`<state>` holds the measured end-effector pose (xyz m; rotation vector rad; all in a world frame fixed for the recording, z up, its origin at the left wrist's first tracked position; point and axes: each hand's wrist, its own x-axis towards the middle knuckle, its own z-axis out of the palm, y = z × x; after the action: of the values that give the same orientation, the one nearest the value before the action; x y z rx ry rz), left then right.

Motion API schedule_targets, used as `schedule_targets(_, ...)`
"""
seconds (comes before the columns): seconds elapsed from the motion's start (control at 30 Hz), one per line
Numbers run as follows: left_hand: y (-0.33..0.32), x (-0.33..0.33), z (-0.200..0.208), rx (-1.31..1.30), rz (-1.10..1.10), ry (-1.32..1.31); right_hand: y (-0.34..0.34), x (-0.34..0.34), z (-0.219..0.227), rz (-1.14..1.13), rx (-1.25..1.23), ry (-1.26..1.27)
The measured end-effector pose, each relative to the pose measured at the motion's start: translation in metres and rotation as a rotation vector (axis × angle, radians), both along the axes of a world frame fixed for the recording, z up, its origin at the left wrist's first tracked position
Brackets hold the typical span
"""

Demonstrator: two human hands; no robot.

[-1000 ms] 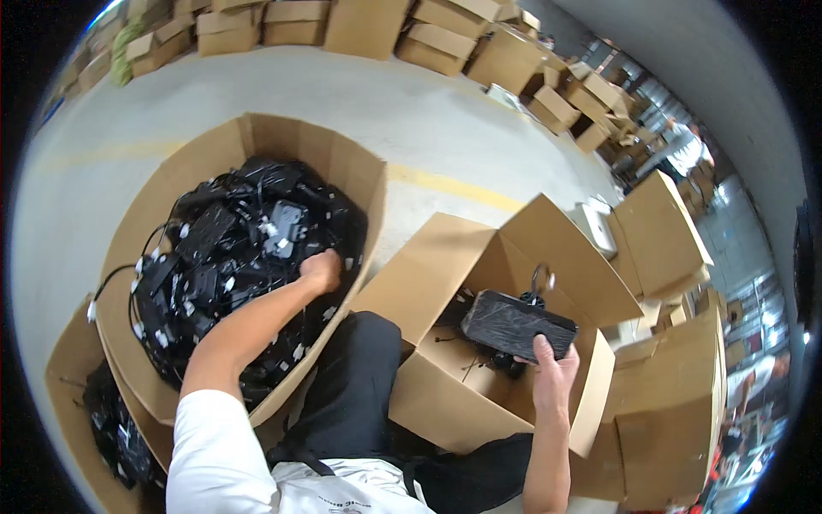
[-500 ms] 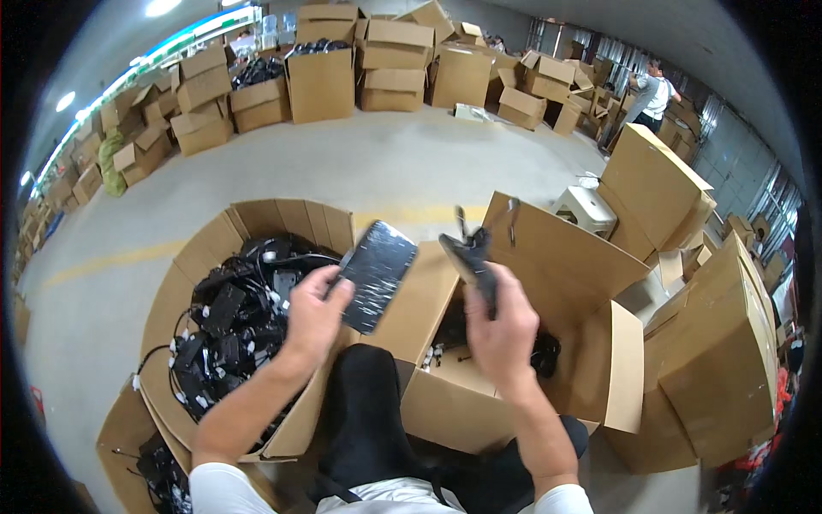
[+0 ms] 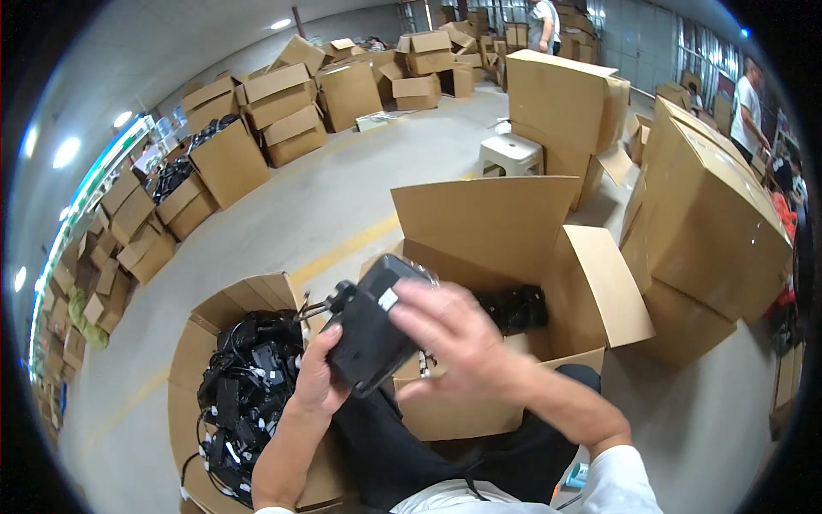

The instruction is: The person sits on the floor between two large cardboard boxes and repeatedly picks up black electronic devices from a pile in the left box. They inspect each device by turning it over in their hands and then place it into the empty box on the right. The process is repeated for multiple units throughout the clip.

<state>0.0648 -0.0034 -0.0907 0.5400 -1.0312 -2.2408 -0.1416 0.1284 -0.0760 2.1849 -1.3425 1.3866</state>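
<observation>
A black box-shaped electronic device (image 3: 370,338) is tilted up above my lap, with my left hand (image 3: 321,377) gripping its lower left edge. From its upper left side a dark round knob with thin cable-like ends (image 3: 341,297) sticks out. On its face sits a small white patch (image 3: 388,299). My right hand (image 3: 467,338) lies across the device's right side, fingers stretched and somewhat blurred, near or on the white patch. What its fingertips touch is partly hidden. To the left, an open carton (image 3: 190,364) holds a heap of black devices with cables (image 3: 248,385).
Directly ahead stands another open carton (image 3: 488,214) with black items (image 3: 518,308) inside. Tall cartons (image 3: 698,206) rise on the right, near a white stool (image 3: 511,156). More cartons line the far side. Two people stand at the back right.
The flat film-covered black panel and the black part held separately are now together in my left hand. My right hand has let go and moved left onto them. The view has turned right.
</observation>
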Motion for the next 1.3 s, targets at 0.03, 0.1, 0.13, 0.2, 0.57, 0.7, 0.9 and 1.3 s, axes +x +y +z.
schedule_targets(0.03, 0.005, 0.003, 0.008, 0.037, -0.076, 0.010, 0.007, -0.020, 0.009, -0.091, -0.038, 0.076)
schedule_targets(0.1, 0.001, 0.005, -0.002, 0.058, -0.198, -0.049, 0.015, -0.042, 0.006, 0.015, 0.073, 0.089)
schedule_targets(0.13, -0.004, 0.001, -0.005, 0.087, -0.270, -0.074, 0.012, -0.043, 0.001, 0.105, 0.012, 0.068)
schedule_targets(0.2, -0.003, -0.008, -0.009, 0.078, -0.261, -0.207, 0.018, -0.042, -0.003, 0.164, -0.028, -0.030)
schedule_targets(0.57, 0.029, -0.075, -0.002, -0.929, 0.201, -0.166, 0.022, -0.031, -0.083, 0.203, 0.293, -1.211)
schedule_targets(0.7, 0.028, -0.084, -0.008, -0.871, 0.190, -0.204, 0.027, -0.052, -0.095, 0.281, 0.396, -1.211)
schedule_targets(0.9, 0.035, -0.104, -0.025, -1.060, 0.132, -0.168, 0.024, -0.053, -0.094, 0.036, 0.291, -1.461)
schedule_targets(1.3, 0.040, -0.106, -0.055, -0.999, 0.269, -0.342, 0.026, -0.042, -0.113, -0.190, 0.264, -1.405)
